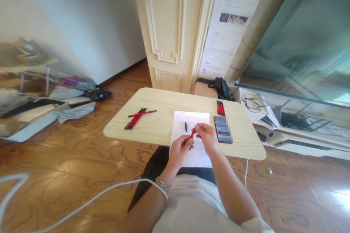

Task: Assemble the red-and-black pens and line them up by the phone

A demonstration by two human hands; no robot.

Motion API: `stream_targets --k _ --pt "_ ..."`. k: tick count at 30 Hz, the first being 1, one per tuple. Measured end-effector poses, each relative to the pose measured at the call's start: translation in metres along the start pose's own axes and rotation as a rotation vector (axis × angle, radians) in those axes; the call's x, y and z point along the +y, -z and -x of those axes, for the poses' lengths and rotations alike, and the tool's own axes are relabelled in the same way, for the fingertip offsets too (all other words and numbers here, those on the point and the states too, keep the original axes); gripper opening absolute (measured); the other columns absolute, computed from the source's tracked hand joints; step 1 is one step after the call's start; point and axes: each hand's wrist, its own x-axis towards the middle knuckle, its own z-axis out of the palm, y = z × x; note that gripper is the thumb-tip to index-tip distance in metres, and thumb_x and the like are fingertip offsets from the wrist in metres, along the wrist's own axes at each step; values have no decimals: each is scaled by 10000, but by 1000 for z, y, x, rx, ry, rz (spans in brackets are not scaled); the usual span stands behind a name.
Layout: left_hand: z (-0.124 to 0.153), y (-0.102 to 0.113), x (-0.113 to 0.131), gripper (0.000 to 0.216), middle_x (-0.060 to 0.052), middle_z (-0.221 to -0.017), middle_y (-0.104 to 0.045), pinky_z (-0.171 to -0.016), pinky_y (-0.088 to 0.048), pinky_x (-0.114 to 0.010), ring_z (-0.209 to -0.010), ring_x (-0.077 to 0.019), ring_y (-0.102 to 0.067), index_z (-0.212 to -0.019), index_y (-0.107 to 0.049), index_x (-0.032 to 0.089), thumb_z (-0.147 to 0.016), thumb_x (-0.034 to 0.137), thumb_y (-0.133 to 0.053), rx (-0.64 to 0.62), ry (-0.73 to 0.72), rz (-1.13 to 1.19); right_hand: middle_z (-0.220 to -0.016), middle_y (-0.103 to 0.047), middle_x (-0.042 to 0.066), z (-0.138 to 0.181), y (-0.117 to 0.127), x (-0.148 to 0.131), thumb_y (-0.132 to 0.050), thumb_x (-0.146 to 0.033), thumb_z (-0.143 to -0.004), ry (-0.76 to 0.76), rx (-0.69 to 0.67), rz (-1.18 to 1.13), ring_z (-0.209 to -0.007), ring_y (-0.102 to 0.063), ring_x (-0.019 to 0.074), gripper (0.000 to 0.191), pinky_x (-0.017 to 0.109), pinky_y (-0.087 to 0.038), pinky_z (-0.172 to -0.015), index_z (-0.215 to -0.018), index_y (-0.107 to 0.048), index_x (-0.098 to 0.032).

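Over a white sheet of paper [179, 120], both of my hands meet at a red pen barrel [192, 134]. My left hand [180, 149] is closed round its lower part. The fingers of my right hand [206, 136] pinch at the upper end, where a thin tip pokes out above them; they hide most of that end. A small black pen part [186, 126] lies on the paper, just beyond my hands. To the left, several red-and-black pens [138, 118] are piled crosswise. Several more red pens [221, 107] lie side by side at the back right.
A phone [222, 129] lies on the pale wooden table [153, 98], right of the paper. A white cable [109, 191] crosses my left forearm. Behind the table are a door panel [166, 18], a black bag [222, 87] and a large dark screen [306, 43].
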Motion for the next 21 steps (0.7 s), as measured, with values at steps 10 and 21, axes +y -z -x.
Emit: stream_targets --k 10,21 --pt "1 0 0 330 -63 -763 -665 -585 -471 -240 -639 -135 -608 -950 -648 134 -810 430 -611 -20 32 36 -794 -694 51 -2 1 5 -617 -440 -776 24 -32 80 -698 -588 148 263 268 -423 -639 -802 -645 -179" --pt "0 2 -3 325 -67 -775 -662 -589 -478 -244 -650 -139 -616 -965 -640 134 -814 421 -609 -11 36 55 -800 -690 54 -5 -1 0 -584 -441 -798 61 -64 118 -697 -584 151 270 271 -430 -635 -790 -649 -179"
